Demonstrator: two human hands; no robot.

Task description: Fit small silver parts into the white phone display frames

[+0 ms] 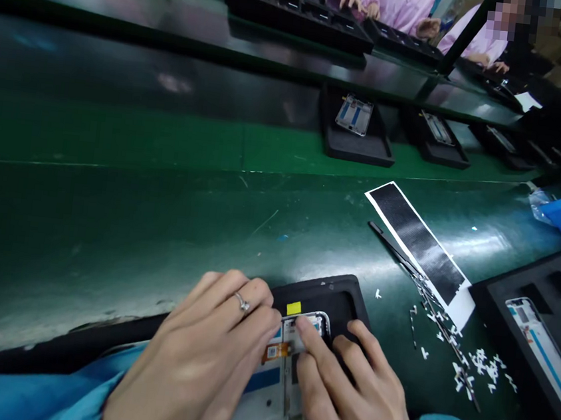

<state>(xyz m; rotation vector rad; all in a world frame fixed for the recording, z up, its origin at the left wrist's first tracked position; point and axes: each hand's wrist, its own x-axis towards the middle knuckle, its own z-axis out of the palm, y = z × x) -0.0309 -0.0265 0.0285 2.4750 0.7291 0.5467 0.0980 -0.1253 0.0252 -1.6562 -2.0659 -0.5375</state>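
A phone mid-frame [262, 405] lies in a black foam tray [346, 297] in front of me. It has blue strips, an orange flex cable [276, 351] and a yellow tab [293, 307] at its top edge. My left hand [206, 349], with a ring on one finger, covers the frame's left side. Its fingers are curled and pressed together near the flex cable; whatever they pinch is hidden. My right hand [351, 391] rests over the right side with fingers apart, the index fingertip touching the frame's upper part.
To the right lie a sheet of black stickers [417, 241], black tweezers [392, 243] and scattered white scraps [482, 365]. A larger black tray [517, 288] holds another phone frame [543, 354]. Beyond, trays with frames [354, 115] stand on a green strip. Across, people in pink [397, 5] work.
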